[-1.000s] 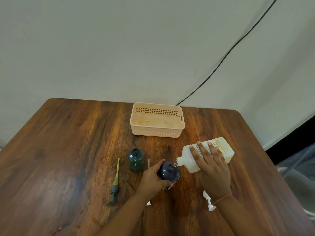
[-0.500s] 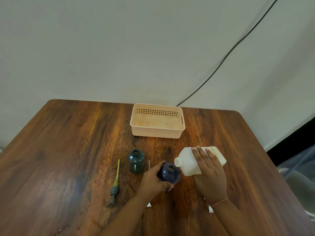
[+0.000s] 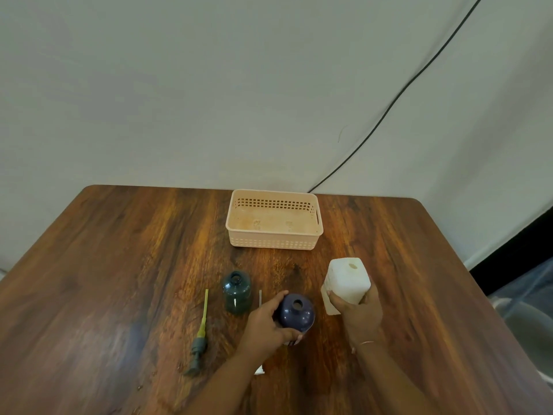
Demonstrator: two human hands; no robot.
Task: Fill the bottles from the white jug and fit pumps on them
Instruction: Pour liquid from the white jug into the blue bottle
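Pour into the dark blue bottle [image 3: 296, 313] is ending. A second ago the white jug [image 3: 346, 283] was lying tipped, spout at the bottle's mouth; now the right hand [image 3: 359, 316] is bringing it back upright, its open neck facing up, just beside the bottle at its 3 o'clock. The right grip is wrapping the jug's lower body, fingers pressed around it. Whether the jug's base is touching the worktop [image 3: 113, 280] I cannot tell; the hand is hiding it.

The left hand [image 3: 264, 323] is steadying the blue bottle, its grip curling around the near side, same hold as during the pour. Mouth open, no pump fitted.

Judgement: this bottle is probably filled, though its level is not visible through the dark wall. The green bottle [image 3: 236, 292], standing at 9 o'clock of the blue one, mouth open, is waiting; its fill is unreadable too. The grey pump with yellow tube [image 3: 201, 333] is lying loose at 9 o'clock of that. A white pump [image 3: 259, 369] is showing only partly beside the left forearm. Peach basket [image 3: 273, 242] is sitting at 12 o'clock, nothing in it.

Writing: the jug's label is facing away now; nothing legible. Some marking near the blue bottle's base is too small to read.
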